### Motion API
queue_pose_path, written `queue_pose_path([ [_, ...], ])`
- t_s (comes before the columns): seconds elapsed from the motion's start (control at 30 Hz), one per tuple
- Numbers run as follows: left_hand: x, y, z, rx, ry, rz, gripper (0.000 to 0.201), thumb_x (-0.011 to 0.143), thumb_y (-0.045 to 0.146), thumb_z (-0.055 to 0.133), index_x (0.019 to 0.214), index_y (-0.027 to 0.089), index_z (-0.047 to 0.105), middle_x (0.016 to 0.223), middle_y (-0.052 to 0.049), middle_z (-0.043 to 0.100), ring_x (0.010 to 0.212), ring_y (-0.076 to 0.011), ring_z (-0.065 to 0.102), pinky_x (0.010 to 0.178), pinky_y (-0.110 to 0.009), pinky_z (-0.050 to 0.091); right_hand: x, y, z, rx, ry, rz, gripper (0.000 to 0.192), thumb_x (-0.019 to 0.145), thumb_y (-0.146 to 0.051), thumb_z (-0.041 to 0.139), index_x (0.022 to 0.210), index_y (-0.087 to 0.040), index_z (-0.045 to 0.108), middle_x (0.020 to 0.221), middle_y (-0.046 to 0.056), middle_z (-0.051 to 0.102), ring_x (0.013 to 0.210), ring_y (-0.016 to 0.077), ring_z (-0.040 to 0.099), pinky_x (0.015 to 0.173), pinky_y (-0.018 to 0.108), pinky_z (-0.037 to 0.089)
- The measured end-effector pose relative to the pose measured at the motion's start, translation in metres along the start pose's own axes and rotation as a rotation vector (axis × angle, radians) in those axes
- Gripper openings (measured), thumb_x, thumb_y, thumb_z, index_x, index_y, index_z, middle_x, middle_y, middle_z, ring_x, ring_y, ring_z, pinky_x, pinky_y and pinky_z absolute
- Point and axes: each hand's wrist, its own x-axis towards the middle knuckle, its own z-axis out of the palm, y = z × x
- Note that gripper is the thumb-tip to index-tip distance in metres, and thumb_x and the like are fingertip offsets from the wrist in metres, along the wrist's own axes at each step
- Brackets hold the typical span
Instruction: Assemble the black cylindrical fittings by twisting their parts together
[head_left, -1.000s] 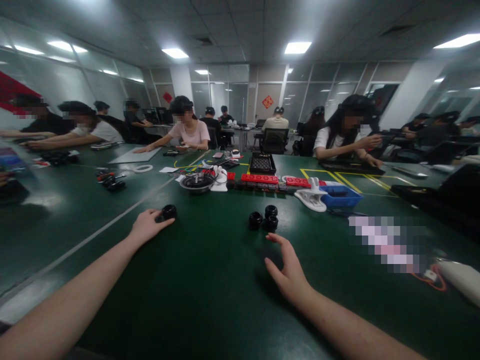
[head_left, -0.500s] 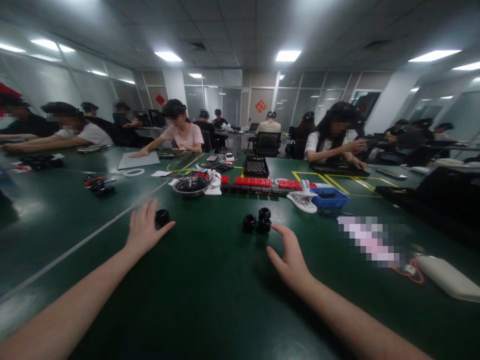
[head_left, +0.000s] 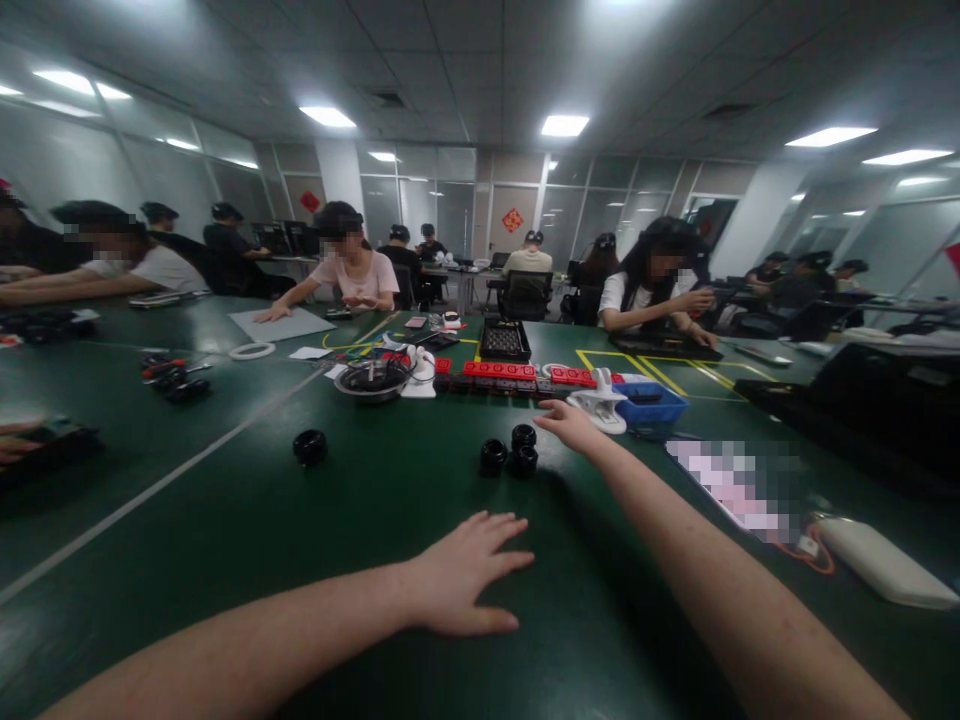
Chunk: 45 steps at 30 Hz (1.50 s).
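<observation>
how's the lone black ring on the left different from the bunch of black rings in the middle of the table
The lone black ring lies by itself, apart from both hands; the cluster of black rings is three, touching. The right hand reaches just past the cluster, while the left hand lies flat nearer the camera. All look alike, on the green table.

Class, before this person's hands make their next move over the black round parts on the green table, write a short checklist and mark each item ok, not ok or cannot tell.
1. Right hand free of any load: ok, open, reaching past the cluster of three black parts.
2. Left hand free: ok, flat and open on the green table.
3. Lone black part untouched: ok, no hand near it.
4. Cluster parts upright: cannot tell, too small.
5. Path ahead of the right hand unobstructed: not ok, white clip-like tool and blue tray lie just beyond the fingertips.
</observation>
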Motion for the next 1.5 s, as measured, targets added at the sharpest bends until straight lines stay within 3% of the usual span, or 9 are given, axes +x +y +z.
queue_pose_path([
  [0.13,0.004,0.020,0.002,-0.085,-0.110,0.149,0.064,0.081,0.052,0.042,0.134,0.021,0.024,0.140,-0.010,0.022,0.128,-0.0282,0.019,0.101,-0.053,0.012,0.011,0.000,0.018,-0.033,-0.072,-0.018,0.046,0.070,-0.035,0.064,0.111,-0.018,0.053,0.091,0.005,0.067,0.081,0.0183,0.062,0.070,0.027,0.046],
  [0.33,0.003,0.016,0.002,-0.143,-0.107,0.144,0.064,0.080,0.049,0.046,0.134,0.021,0.025,0.139,-0.010,0.024,0.128,-0.0262,0.019,0.102,-0.052,0.011,0.020,0.004,0.024,-0.034,-0.101,0.010,0.066,0.069,-0.030,0.066,0.126,-0.018,0.036,0.095,0.007,0.066,0.084,0.0193,0.062,0.073,0.028,0.046],
  [0.57,0.001,0.016,0.002,-0.182,-0.056,0.150,0.061,0.080,0.046,0.049,0.131,0.020,0.030,0.137,-0.011,0.030,0.127,-0.0270,0.024,0.101,-0.053,0.014,0.008,0.022,-0.001,-0.014,-0.110,0.078,0.071,0.072,-0.027,0.062,0.132,-0.013,0.026,0.101,0.012,0.064,0.088,0.0208,0.062,0.076,0.030,0.047],
  [0.8,0.000,0.013,0.009,-0.236,0.098,0.078,0.049,0.075,0.037,0.059,0.120,0.025,0.045,0.128,-0.006,0.043,0.120,-0.0242,0.034,0.102,-0.043,0.021,-0.043,0.034,-0.033,0.024,-0.189,0.094,0.066,0.074,-0.024,0.059,0.130,-0.011,0.028,0.103,0.012,0.063,0.092,0.0204,0.060,0.081,0.031,0.046],
  [1.03,0.001,0.010,0.006,-0.278,0.364,-0.203,0.018,0.073,0.031,0.061,0.088,0.021,0.059,0.099,-0.004,0.051,0.099,-0.0211,0.046,0.087,-0.035,0.037,-0.117,0.001,-0.041,0.010,-0.318,-0.005,0.051,0.072,-0.029,0.059,0.119,-0.021,0.040,0.104,0.006,0.063,0.095,0.0222,0.057,0.084,0.037,0.043],
  [1.1,0.002,0.009,0.008,-0.280,0.370,-0.271,0.024,0.071,0.033,0.062,0.091,0.022,0.058,0.100,-0.005,0.050,0.099,-0.0224,0.045,0.087,-0.037,0.037,-0.133,-0.015,-0.038,0.026,-0.356,-0.022,0.043,0.072,-0.029,0.059,0.112,-0.020,0.045,0.103,0.006,0.063,0.095,0.0223,0.057,0.084,0.037,0.042],
  [1.27,0.004,0.005,0.012,-0.292,0.331,-0.323,0.066,0.062,0.047,0.067,0.118,0.021,0.044,0.118,-0.009,0.042,0.112,-0.0269,0.036,0.096,-0.044,0.029,-0.156,-0.041,-0.026,0.117,-0.424,-0.055,0.044,0.071,-0.027,0.060,0.112,-0.020,0.045,0.103,0.006,0.062,0.096,0.0208,0.056,0.085,0.036,0.041],
  [1.4,0.004,0.003,0.012,-0.233,0.256,-0.287,0.071,0.054,0.058,0.067,0.114,0.023,0.050,0.119,-0.009,0.042,0.115,-0.0295,0.034,0.101,-0.053,0.010,-0.162,-0.051,-0.011,0.197,-0.425,-0.091,0.044,0.071,-0.025,0.062,0.112,-0.020,0.047,0.102,0.006,0.062,0.095,0.0200,0.056,0.085,0.035,0.041],
  [1.5,0.005,0.001,0.012,-0.223,0.222,-0.254,0.070,0.052,0.059,0.068,0.113,0.027,0.052,0.117,-0.007,0.044,0.115,-0.0298,0.033,0.100,-0.056,0.006,-0.161,-0.058,0.001,0.206,-0.376,-0.184,0.042,0.070,-0.021,0.063,0.110,-0.022,0.050,0.100,0.005,0.060,0.094,0.0200,0.055,0.083,0.035,0.042],
])
